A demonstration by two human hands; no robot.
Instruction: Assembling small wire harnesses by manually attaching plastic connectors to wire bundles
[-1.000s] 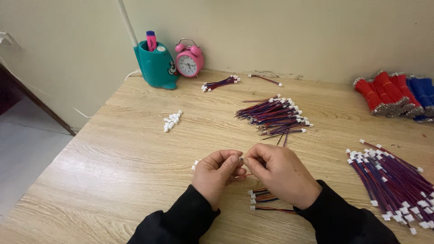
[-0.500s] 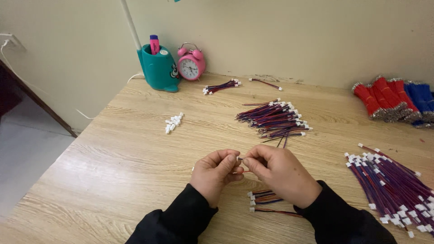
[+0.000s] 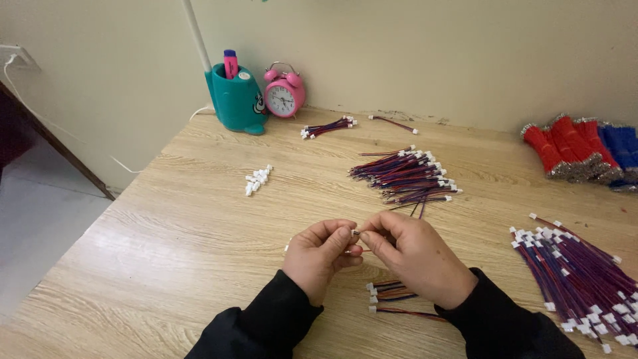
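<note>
Nearest, a few finished leads (image 3: 392, 299) lie on the wooden surface (image 3: 166, 252) just under the wrists. Above them the left hand (image 3: 319, 256) and right hand (image 3: 415, 256) meet fingertip to fingertip, both pinched narrow on a small white connector (image 3: 355, 233) with its thin wire (mostly hidden by the fingers). Judging from that tight grip, the tiny part could slip and drop among the leads, or the wire could kink. Further off sit loose connectors (image 3: 258, 179), a wire pile (image 3: 405, 176), and a pink alarm clock (image 3: 284, 93)
</note>
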